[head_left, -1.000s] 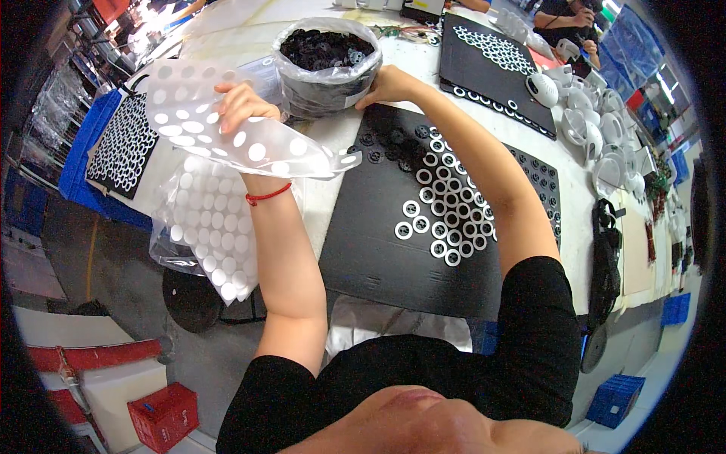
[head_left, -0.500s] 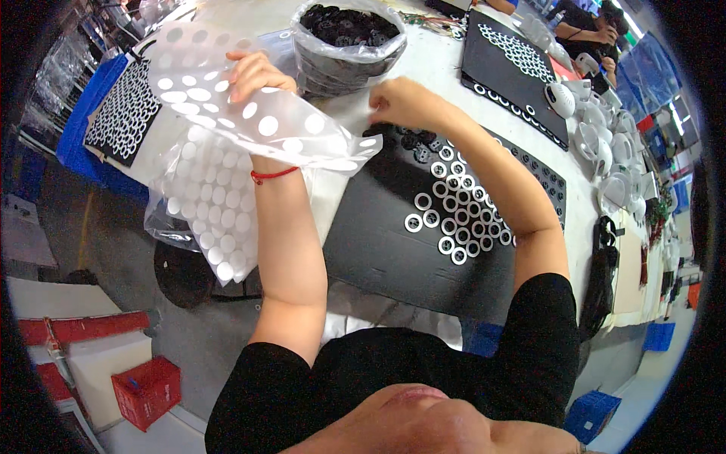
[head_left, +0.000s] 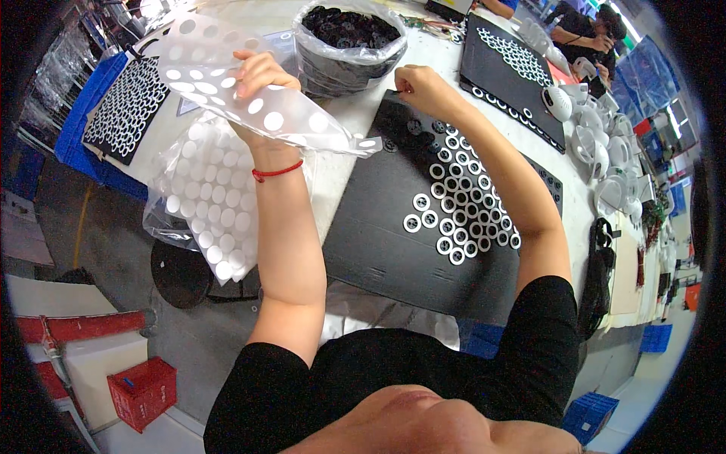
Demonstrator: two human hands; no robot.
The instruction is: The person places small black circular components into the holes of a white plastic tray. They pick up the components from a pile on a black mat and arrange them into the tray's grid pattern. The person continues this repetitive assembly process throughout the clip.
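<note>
Left hand (head_left: 265,74) grips dotted sheet (head_left: 295,119), long axis down-right; right hand (head_left: 423,89) curled, contents unclear.

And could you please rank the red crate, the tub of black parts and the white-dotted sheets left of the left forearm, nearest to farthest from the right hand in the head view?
1. Tub of black parts, just left of the right hand.
2. White-dotted sheets, farther left and lower.
3. Red crate, far lower left.

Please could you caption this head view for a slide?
Left hand holds a dotted translucent sheet; right hand at the far edge of a black board bearing white rings.
</note>
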